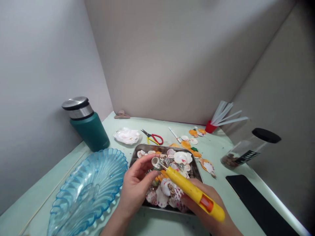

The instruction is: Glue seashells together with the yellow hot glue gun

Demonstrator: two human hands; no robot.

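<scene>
My left hand [136,186] pinches a small pale shell [155,161] between thumb and fingertips, above a metal tray [137,151] filled with several painted seashells. My right hand [209,209] grips a yellow glue gun [192,191] with an orange trigger. Its nozzle tip touches or nearly touches the small shell. Both hands hover over the tray's near half.
A blue glass shell-shaped dish [86,193] lies at the near left. A green flask [87,124], white tissue [127,135], scissors [154,137], a marker [174,134], loose shells [197,144], a red cup of glue sticks [219,119], a jar [248,149] and a black phone [256,203] are around.
</scene>
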